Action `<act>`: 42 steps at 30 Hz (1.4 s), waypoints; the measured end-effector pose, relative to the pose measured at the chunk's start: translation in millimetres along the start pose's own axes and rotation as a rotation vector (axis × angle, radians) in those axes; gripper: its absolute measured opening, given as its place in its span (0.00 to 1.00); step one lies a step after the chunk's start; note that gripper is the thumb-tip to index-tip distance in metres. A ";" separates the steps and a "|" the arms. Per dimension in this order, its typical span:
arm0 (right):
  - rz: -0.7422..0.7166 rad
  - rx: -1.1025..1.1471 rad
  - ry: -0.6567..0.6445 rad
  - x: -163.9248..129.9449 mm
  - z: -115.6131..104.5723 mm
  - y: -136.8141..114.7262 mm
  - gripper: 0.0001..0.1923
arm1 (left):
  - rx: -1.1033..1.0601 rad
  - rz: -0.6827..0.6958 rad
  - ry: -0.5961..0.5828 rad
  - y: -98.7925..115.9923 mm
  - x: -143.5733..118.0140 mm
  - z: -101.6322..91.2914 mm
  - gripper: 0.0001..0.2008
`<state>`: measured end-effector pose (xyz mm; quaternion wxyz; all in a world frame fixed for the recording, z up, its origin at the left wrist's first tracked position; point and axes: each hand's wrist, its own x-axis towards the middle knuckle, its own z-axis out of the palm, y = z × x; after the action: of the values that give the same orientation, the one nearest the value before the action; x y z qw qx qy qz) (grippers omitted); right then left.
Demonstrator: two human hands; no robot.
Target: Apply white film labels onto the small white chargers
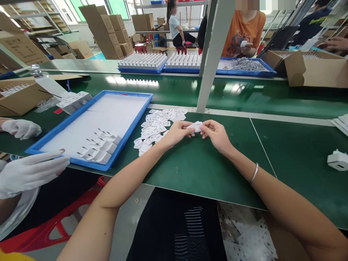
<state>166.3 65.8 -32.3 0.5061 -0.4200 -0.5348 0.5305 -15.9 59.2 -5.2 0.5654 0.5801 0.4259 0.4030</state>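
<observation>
Both my hands meet over the green table (206, 163) and pinch one small white charger plug (197, 126) between their fingertips. My left hand (176, 132) grips its left end, my right hand (216, 134) its right end. A silver bangle (255, 173) sits on my right wrist. Just left of my left hand lies a heap of small white stickers (154, 127). Beyond that, a blue tray (122, 145) with a white floor holds a few rows of white plugs (99, 146) at its near corner.
A co-worker's white-gloved hands (29, 170) hover at the tray's left. A grey post (210, 61) rises behind my hands. Across the belt stand blue trays of plugs (143, 61) and a person in orange. Cardboard boxes (312, 69) sit at right and left; a white adapter (338, 160) lies far right.
</observation>
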 end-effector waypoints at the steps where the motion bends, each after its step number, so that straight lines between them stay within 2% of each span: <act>1: -0.005 -0.001 -0.010 0.4 -0.2 -0.1 0.22 | 0.030 0.001 0.009 0.1 -0.1 -1.2 0.13; 5: -0.008 0.006 -0.033 1.7 -2.0 -2.0 0.21 | 0.109 -0.007 -0.008 2.9 -1.0 -4.5 0.15; 8: 0.013 0.023 -0.010 1.2 -3.2 -3.5 0.20 | 0.074 -0.017 -0.040 3.8 -0.5 -4.2 0.14; 14: 0.120 0.106 0.066 -6.0 1.3 -0.3 0.18 | -0.120 -0.002 0.053 -2.1 1.1 0.3 0.14; 20: 0.196 0.195 0.075 -12.6 6.7 4.0 0.16 | -0.193 0.042 0.012 -5.1 -1.6 7.0 0.20; 24: 0.214 0.235 0.051 -11.7 7.3 2.8 0.15 | -0.169 0.012 -0.060 -2.9 -1.9 5.2 0.19; 28: 0.192 0.263 0.062 -8.9 7.3 1.8 0.15 | -0.196 -0.057 -0.119 1.1 -1.3 2.8 0.14; 30: 0.182 0.265 0.068 -7.9 7.3 1.7 0.15 | -0.237 -0.093 -0.091 2.5 -1.2 2.6 0.14; 35: 0.170 0.233 0.067 -8.7 9.5 1.5 0.16 | -0.236 -0.090 0.141 1.1 -1.4 3.3 0.13; 42: 0.114 0.111 0.095 -12.8 11.9 1.2 0.17 | -0.417 -0.128 0.041 -4.4 -1.9 5.9 0.13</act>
<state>156.2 51.7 -33.9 0.5226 -0.4457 -0.4552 0.5665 -11.0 55.5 -9.7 0.6887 0.4142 0.3808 0.4573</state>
